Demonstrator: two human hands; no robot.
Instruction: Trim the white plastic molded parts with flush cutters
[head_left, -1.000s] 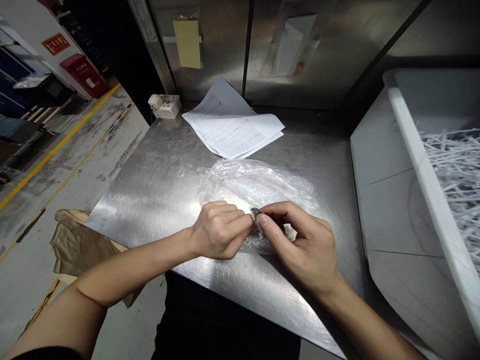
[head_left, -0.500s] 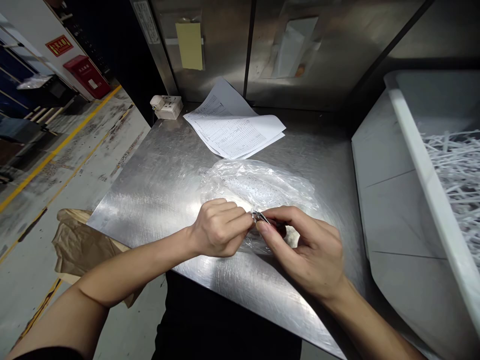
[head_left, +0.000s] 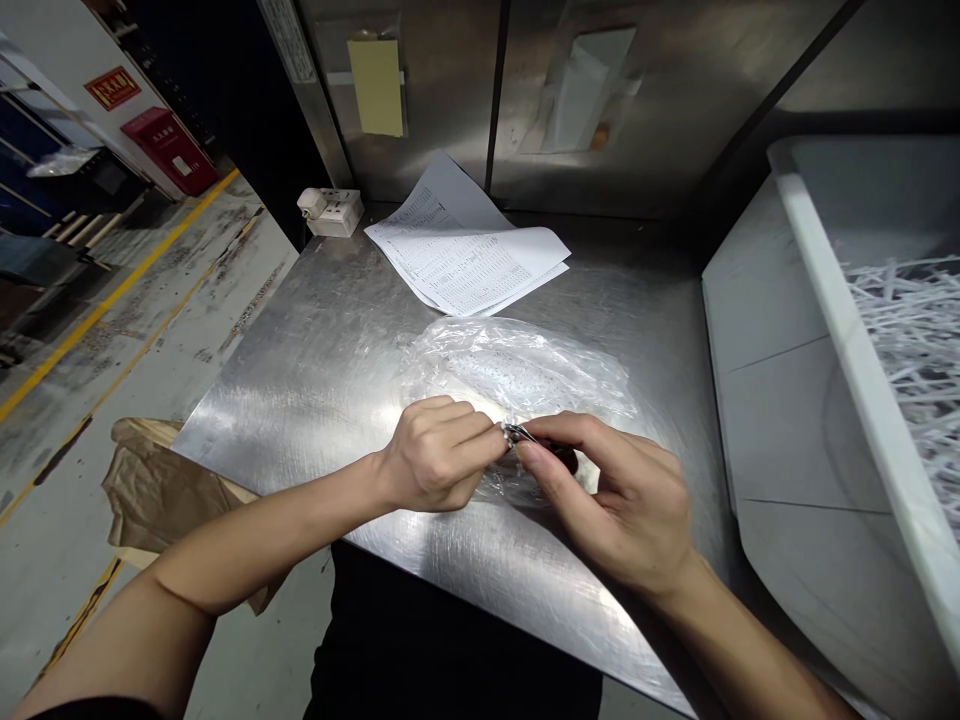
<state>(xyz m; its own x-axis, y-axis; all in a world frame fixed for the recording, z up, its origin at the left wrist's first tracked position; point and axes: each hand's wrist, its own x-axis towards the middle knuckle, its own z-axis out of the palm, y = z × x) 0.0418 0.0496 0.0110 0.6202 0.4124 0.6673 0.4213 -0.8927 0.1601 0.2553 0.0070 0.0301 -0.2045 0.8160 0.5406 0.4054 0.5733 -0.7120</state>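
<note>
A clear plastic bag [head_left: 517, 365] with small pale specks in it lies crumpled on the metal table [head_left: 300, 370]. Above its near edge, my left hand [head_left: 442, 455] is closed in a fist, thumb side against a small whitish, shiny bit whose kind I cannot make out. My right hand [head_left: 626, 500] pinches a small, narrow, shiny metal tool [head_left: 519, 433] between thumb and forefinger. The tool's tip meets the whitish bit at my left fingers. The rest of the tool is hidden in my right hand.
Printed sheets [head_left: 472, 255] lie behind the bag, near a white power socket block [head_left: 330, 212]. A large pale bin [head_left: 810, 400] holding many thin white sticks stands at the right. Brown paper [head_left: 169, 490] is below the table's left edge.
The metal tool has tilted slightly in my right fingers, and a little more of the whitish bit shows at its tip. My left hand has hardly moved.
</note>
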